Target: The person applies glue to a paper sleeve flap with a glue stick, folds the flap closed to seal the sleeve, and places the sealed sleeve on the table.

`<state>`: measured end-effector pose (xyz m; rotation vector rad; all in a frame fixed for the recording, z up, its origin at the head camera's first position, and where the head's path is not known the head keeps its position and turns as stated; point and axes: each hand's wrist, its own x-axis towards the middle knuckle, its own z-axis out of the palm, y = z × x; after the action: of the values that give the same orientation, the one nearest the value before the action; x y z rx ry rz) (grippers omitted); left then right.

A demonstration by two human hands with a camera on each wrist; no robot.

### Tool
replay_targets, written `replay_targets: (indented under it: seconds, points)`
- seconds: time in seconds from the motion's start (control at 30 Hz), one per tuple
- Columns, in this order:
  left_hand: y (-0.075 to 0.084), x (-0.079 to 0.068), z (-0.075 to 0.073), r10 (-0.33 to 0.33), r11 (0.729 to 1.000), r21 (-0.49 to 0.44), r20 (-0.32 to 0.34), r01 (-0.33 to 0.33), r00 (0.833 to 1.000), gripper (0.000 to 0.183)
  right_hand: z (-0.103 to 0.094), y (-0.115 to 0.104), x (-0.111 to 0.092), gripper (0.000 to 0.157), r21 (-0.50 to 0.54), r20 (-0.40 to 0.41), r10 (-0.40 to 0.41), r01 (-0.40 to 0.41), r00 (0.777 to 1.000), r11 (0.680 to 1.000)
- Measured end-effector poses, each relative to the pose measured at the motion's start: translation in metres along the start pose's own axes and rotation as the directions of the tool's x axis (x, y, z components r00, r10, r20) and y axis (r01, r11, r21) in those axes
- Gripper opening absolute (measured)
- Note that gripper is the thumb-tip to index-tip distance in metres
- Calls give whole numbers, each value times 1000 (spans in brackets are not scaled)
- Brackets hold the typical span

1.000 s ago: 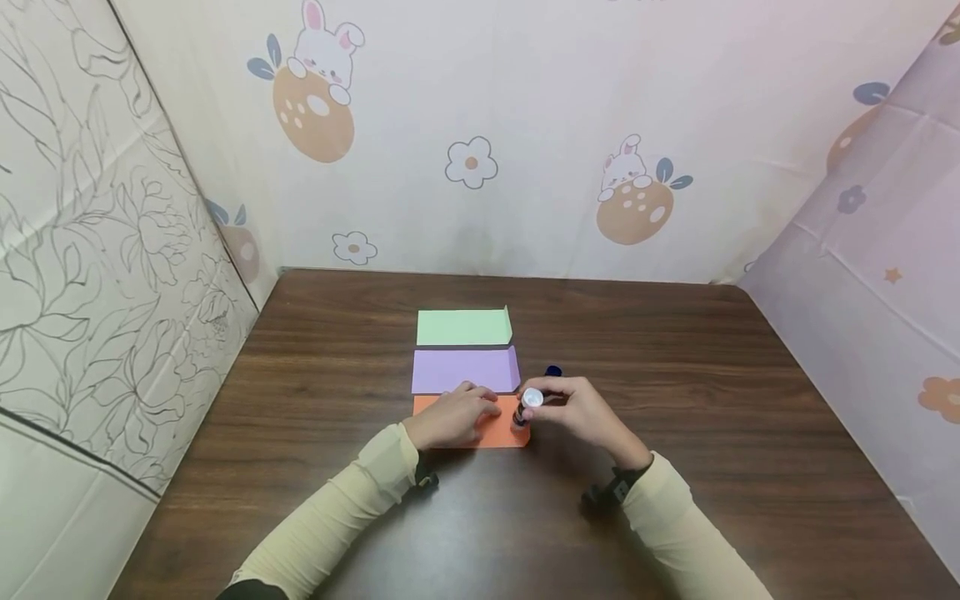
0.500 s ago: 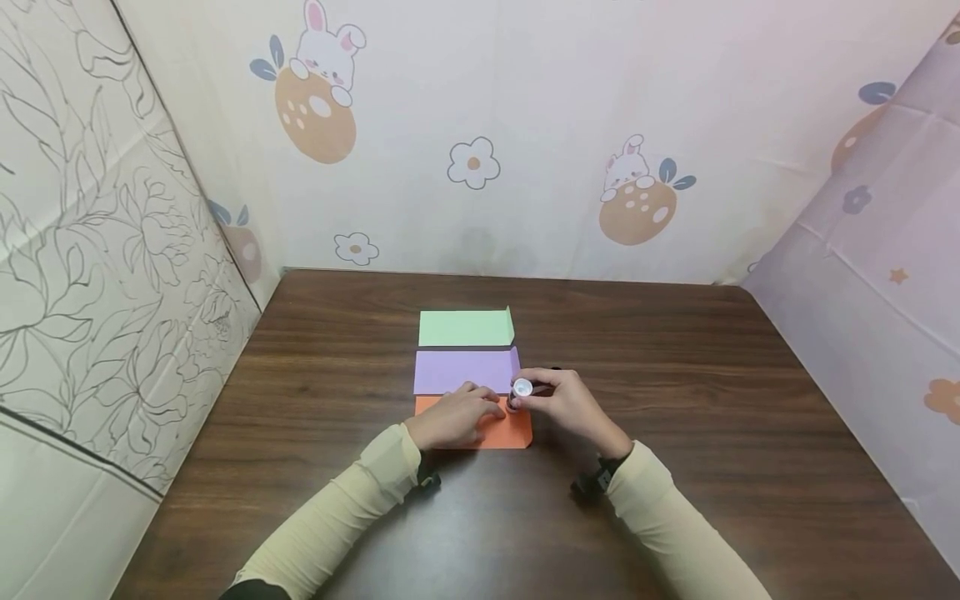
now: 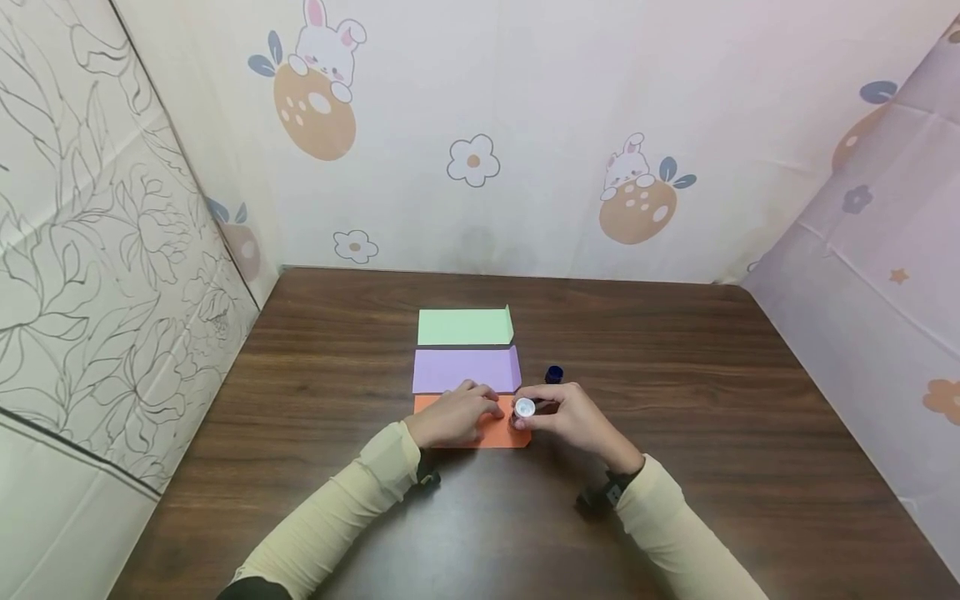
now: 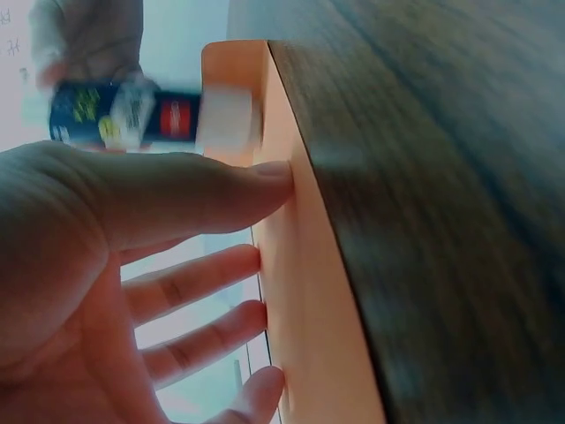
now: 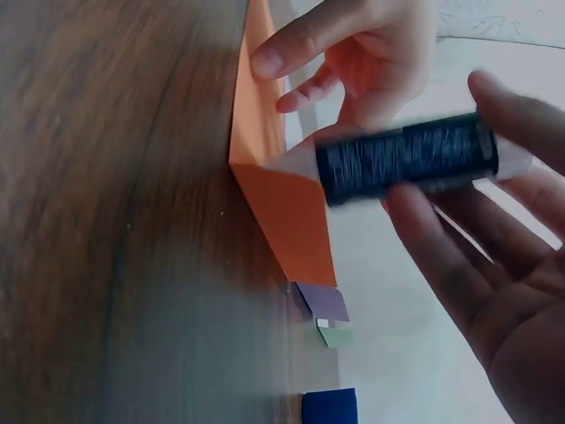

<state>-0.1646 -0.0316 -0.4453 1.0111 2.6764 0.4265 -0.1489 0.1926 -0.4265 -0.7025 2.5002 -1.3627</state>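
Observation:
My right hand [image 3: 576, 419] pinches a glue stick [image 5: 410, 159] with a dark label, its glue end down on the right end of an orange paper envelope [image 5: 291, 225]. In the head view the glue stick's white base [image 3: 524, 407] faces up. My left hand [image 3: 452, 417] rests on the envelope with spread fingers, its thumb [image 4: 265, 181] and fingertips touching the paper. Left of the glue stick, this hand hides part of the orange sheet. The blue cap [image 3: 554, 374] stands on the table just beyond my right hand.
A purple envelope [image 3: 461, 371] lies just beyond the orange one, and a green envelope [image 3: 461, 327] behind that. Both have a flap at the right end. The brown wooden table [image 3: 337, 350] reaches back to a patterned curtain [image 3: 540, 100].
My right hand has moved the glue stick away from me over the orange envelope's right end, then back toward me. My left hand has stayed in place.

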Motion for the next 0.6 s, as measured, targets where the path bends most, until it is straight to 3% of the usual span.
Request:
replay_targets:
  seconds: [0.3,0.6]
  points:
    - [0,1,1,-9,1000,4,12,9,1000,36,-7,-3,-6,39,19,113,31,-34,993,999]
    - [1,0,-1,7,1000,7,12,-7,1000,36,-6,3,2,39,28,39,52,-53,998,998]
